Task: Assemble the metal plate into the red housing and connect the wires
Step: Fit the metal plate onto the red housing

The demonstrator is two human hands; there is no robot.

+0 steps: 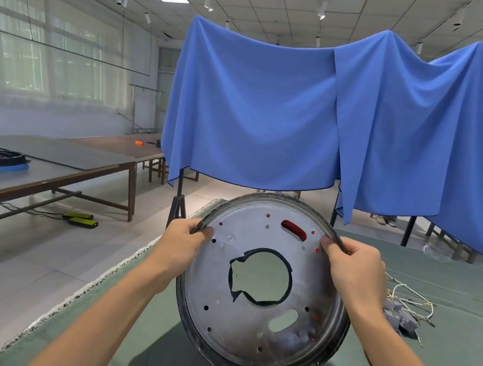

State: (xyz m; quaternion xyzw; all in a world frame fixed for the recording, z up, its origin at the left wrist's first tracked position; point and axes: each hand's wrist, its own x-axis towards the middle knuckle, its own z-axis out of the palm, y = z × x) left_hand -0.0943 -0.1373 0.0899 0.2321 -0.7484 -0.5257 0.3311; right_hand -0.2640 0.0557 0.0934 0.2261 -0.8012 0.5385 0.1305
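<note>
Fingers of left hand (pixel 185 242) and right hand (pixel 353 268) are clamped on the stiff, thin-edged metal plate (pixel 219 277), best gripped at opposite rims.

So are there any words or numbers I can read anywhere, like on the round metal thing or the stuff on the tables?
No text can be read in this picture.
Metal plate: one small round embossed mark near the left hand, too small to read.
Yellow-topped devices on the floor: no legible label.
Grey connector blocks with the wires: no print visible.
Blue cloth: plain.
</note>
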